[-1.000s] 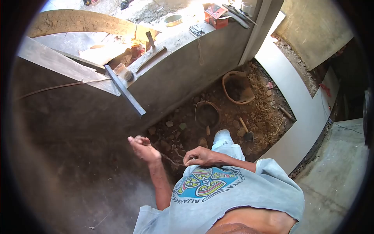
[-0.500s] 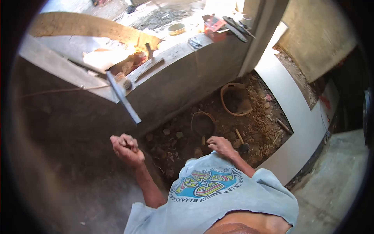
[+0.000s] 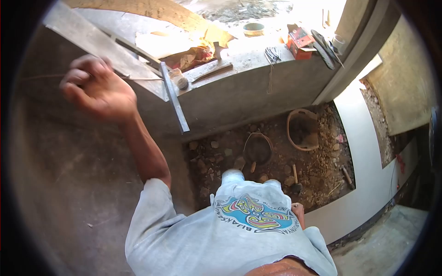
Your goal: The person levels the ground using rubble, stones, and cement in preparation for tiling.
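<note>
My left hand (image 3: 99,87) is raised at the upper left, its fingers loosely curled and apart, with nothing seen in it. Closest to it is a pale beam (image 3: 99,39) along the window ledge. A grey metal bar (image 3: 175,99) sticks out from the ledge, to the right of that hand and apart from it. My right hand (image 3: 298,214) is low beside my shirt (image 3: 184,244), which hides most of its fingers. On the dirt below lie a hammer (image 3: 295,177) with a wooden handle and a dark bucket (image 3: 258,149).
The ledge (image 3: 248,62) holds a small jar (image 3: 178,79), a wooden piece (image 3: 214,71), a bundle of wire (image 3: 272,55), a red box (image 3: 300,43) and a pair of sandals (image 3: 324,48). A basket (image 3: 301,131) stands on rubble. Pale slabs (image 3: 361,133) border the pit.
My left hand has risen up and to the left, its fingers loosening. My right hand has dropped back beside my shirt. The view has shifted, so the ledge sits further right.
</note>
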### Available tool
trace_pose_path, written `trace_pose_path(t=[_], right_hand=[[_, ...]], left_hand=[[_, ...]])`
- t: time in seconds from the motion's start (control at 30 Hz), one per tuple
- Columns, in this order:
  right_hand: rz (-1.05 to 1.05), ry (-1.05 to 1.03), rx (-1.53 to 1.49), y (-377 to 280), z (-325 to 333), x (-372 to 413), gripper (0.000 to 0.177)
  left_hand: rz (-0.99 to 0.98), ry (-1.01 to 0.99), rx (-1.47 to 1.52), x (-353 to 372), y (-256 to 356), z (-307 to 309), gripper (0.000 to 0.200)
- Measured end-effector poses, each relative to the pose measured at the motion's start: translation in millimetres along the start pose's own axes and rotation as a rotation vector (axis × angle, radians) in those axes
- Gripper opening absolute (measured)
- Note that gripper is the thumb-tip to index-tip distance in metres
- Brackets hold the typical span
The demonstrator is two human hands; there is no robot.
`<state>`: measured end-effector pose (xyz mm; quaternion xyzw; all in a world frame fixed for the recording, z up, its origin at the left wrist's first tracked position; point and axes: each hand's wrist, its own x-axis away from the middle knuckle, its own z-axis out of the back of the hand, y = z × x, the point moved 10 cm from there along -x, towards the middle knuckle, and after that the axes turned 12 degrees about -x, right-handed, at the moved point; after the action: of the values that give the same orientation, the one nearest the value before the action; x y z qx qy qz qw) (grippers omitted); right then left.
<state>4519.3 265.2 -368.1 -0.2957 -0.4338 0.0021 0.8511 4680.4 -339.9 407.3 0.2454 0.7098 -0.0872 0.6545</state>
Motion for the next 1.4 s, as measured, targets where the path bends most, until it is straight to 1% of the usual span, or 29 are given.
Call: trace_pose_path(t=[0.03, 0.1, 0.13, 0.2, 0.23, 0.3, 0.37, 0.4, 0.43, 0.47, 0.5, 0.53, 0.57, 0.6, 0.63, 0.7, 0.83, 0.9, 0.93, 0.97, 1.0, 1.07, 1.1, 1.13, 1.17, 1.23, 1.3, 1.37, 1.4], right_hand=[[-0.034, -0.006, -0.037, 8.5, -9.1, 9.4, 0.028], [-0.092, -0.003, -0.118, -6.7, -25.2, 21.7, 0.029], [-0.080, -0.037, -0.106, -33.5, -30.5, 37.5, 0.034], [-0.072, -0.041, -0.134, -59.4, -47.9, 47.8, 0.034], [-0.074, -0.035, -0.156, -67.2, -56.6, 52.2, 0.034], [-0.093, -0.008, -0.209, -70.1, -76.6, 58.3, 0.035], [-0.133, 0.041, -0.268, -67.9, -94.2, 66.0, 0.035], [-0.150, 0.065, -0.297, -67.1, -101.7, 69.8, 0.036], [-0.169, 0.089, -0.325, -64.3, -109.2, 76.0, 0.036], [-0.185, 0.111, -0.351, -63.2, -117.5, 79.4, 0.036], [-0.202, 0.131, -0.375, -63.9, -125.3, 83.8, 0.036], [-0.220, 0.150, -0.396, -62.1, -132.7, 88.3, 0.037], [-0.238, 0.167, -0.414, -59.5, -139.7, 92.5, 0.037], [-0.255, 0.182, -0.429, -56.6, -146.8, 96.7, 0.037], [-0.274, 0.199, -0.443, -56.3, -150.7, 100.8, 0.037], [-0.307, 0.239, -0.473, -59.1, -151.7, 101.9, 0.038], [-0.347, 0.308, -0.530, -62.5, -151.5, 90.0, 0.039], [-0.363, 0.335, -0.550, -60.5, -151.4, 83.1, 0.039], [-0.364, 0.344, -0.558, -58.5, -152.2, 78.4, 0.040], [-0.362, 0.345, -0.556, -59.8, -151.3, 76.6, 0.040], [-0.355, 0.341, -0.553, -63.3, -150.6, 76.0, 0.040], [-0.331, 0.298, -0.509, -93.7, -141.0, 87.1, 0.045], [-0.318, 0.271, -0.485, -106.2, -136.8, 89.5, 0.047], [-0.301, 0.265, -0.492, -109.1, -135.3, 87.5, 0.047], [-0.284, 0.257, -0.500, -110.7, -134.6, 84.2, 0.047], [-0.253, 0.243, -0.518, -112.4, -136.3, 78.8, 0.047], [-0.226, 0.234, -0.535, -109.0, -140.5, 78.8, 0.047], [-0.235, 0.311, -0.441, -102.0, -136.3, 77.0, 0.038], [-0.231, 0.347, -0.389, -102.6, -132.9, 75.4, 0.035]], left_hand=[[-0.097, -0.014, -0.008, -18.2, -12.1, 2.8, 0.030], [-0.323, -0.065, -0.202, -42.7, -36.5, -14.3, 0.022], [-0.408, -0.106, -0.456, -43.7, -45.0, -34.7, 0.019], [-0.315, -0.165, -0.683, -46.4, -98.0, -54.5, 0.015], [-0.270, -0.221, -0.666, -44.6, -139.7, -52.7, 0.020], [0.076, -0.306, -0.743, -35.2, -218.4, -46.6, 0.029], [-0.245, -0.561, -1.182, -3.7, -358.3, -11.3, 0.039], [-0.260, -0.738, -1.551, 27.4, -428.0, 15.5, 0.046], [-0.309, -0.908, -1.725, 60.5, -458.6, 37.4, 0.050], [0.258, -1.270, -1.776, 83.8, -486.0, 56.4, 0.049], [0.440, -1.575, -1.669, 109.5, -527.2, 64.7, 0.045], [0.457, -1.408, -1.617, 117.5, -538.5, 75.8, 0.040], [0.462, -1.316, -1.549, 123.0, -525.8, 70.1, 0.037], [0.554, -1.359, -1.544, 131.3, -512.6, 59.9, 0.037], [0.598, -1.369, -1.596, 138.7, -526.2, 65.3, 0.037], [0.469, -1.368, -1.391, 140.2, -507.8, 39.2, 0.038], [0.622, -1.101, -0.854, 118.4, -402.6, -16.9, 0.051], [0.691, -1.072, -0.591, 118.9, -335.0, -36.9, 0.048], [0.659, -1.141, -0.447, 117.5, -280.2, -54.8, 0.047], [0.611, -1.191, -0.343, 122.9, -248.4, -54.9, 0.046], [0.587, -1.273, -0.088, 132.3, -205.5, -61.3, 0.047], [0.675, -1.326, 0.622, 169.2, -130.2, -70.2, 0.049], [0.788, -1.367, 1.070, 197.8, -92.9, -82.5, 0.047], [0.823, -1.535, 1.225, 224.7, -58.8, -91.2, 0.044], [0.999, -1.571, 1.308, 261.1, -35.7, -93.9, 0.045], [1.317, -1.838, 1.030, 342.9, -1.9, -93.8, 0.049], [0.924, -2.033, 0.558, 405.0, 4.9, -81.4, 0.053], [0.902, -2.159, 0.150, 470.7, -16.0, -41.4, 0.055], [1.198, -2.022, 0.225, 500.7, -26.0, -20.5, 0.056]])
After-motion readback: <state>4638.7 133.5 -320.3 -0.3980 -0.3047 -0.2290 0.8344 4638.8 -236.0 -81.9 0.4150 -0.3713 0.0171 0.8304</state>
